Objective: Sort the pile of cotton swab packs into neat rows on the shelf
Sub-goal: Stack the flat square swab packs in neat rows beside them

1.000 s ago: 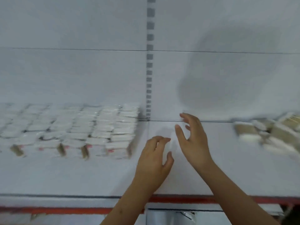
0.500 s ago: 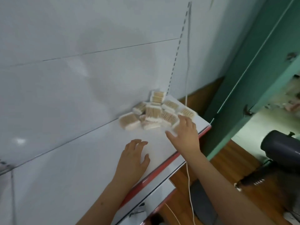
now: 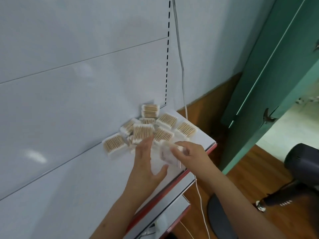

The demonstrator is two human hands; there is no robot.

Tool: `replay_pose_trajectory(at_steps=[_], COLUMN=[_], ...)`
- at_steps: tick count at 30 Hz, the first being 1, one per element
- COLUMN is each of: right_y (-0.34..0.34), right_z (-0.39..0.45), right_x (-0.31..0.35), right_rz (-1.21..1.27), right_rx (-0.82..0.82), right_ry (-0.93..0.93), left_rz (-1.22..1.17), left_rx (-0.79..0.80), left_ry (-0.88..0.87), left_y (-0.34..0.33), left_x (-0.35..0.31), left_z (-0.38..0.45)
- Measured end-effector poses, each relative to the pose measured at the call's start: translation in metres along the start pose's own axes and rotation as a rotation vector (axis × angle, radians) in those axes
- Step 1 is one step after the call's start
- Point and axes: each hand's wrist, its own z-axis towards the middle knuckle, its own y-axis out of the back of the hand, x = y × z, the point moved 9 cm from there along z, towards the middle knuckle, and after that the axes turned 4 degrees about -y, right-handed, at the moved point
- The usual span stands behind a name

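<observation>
Cotton swab packs (image 3: pixel 150 130) lie heaped at the shelf's (image 3: pixel 69 178) far right end, just beyond both hands. Right hand (image 3: pixel 189 155) pinches one blurred pack (image 3: pixel 166 155); left hand (image 3: pixel 146 163), fingers spread and holding nothing, reaches the pile's near edge.

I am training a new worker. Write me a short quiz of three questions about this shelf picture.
1. True or false: the pile of packs lies at the shelf's right end, against the back panel.
2. Which hand holds a pack? A: left, B: right.
3. Fill in: the left hand reaches to the pile with ___ fingers.

Key: 1 true. 2 B, the right hand. 3 straight.
</observation>
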Motion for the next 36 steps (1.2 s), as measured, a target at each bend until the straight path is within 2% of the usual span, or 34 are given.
replay_pose_trajectory(at_steps=[2, 4, 6, 8, 10, 12, 20, 23, 27, 31, 36], right_y=[-0.005, -0.006, 0.002, 0.021, 0.036, 0.040, 0.044, 0.032, -0.014, -0.047, -0.051], right_z=[0.008, 0.019, 0.030, 0.046, 0.062, 0.073, 0.070, 0.067, 0.057, 0.046, 0.040], right_x=[0.013, 0.019, 0.012, -0.010, -0.031, -0.051, -0.015, -0.004, 0.007, 0.007, 0.025], right_rz=[-0.059, -0.041, 0.004, -0.181, -0.483, -0.570, -0.106, 0.174, 0.323, 0.309, -0.035], right_rx=[0.088, 0.117, 0.057, -0.089, -0.154, -0.128, -0.243, -0.116, 0.158, 0.229, 0.094], right_ry=[0.098, 0.161, 0.159, 0.121, 0.071, 0.014, 0.242, 0.193, 0.137, 0.104, 0.393], left_rz=[0.033, -0.083, -0.212, -0.331, -0.411, -0.408, -0.414, -0.447, -0.520, -0.587, -0.545], left_rx=[0.038, 0.042, -0.042, -0.173, -0.267, -0.265, -0.268, -0.279, -0.306, -0.353, -0.358], left_ry=[-0.029, 0.144, 0.351, 0.533, 0.606, 0.598, 0.545, 0.545, 0.527, 0.514, 0.536], left_y=[-0.006, -0.008, -0.004, 0.000, 0.005, 0.004, 0.005, 0.006, 0.007, 0.011, 0.013], left_x=[-0.002, 0.013, 0.036, 0.054, 0.061, 0.063, 0.051, 0.049, 0.047, 0.045, 0.049], left_z=[0.009, 0.010, 0.003, -0.012, -0.021, -0.022, -0.018, -0.017, -0.017, -0.019, -0.022])
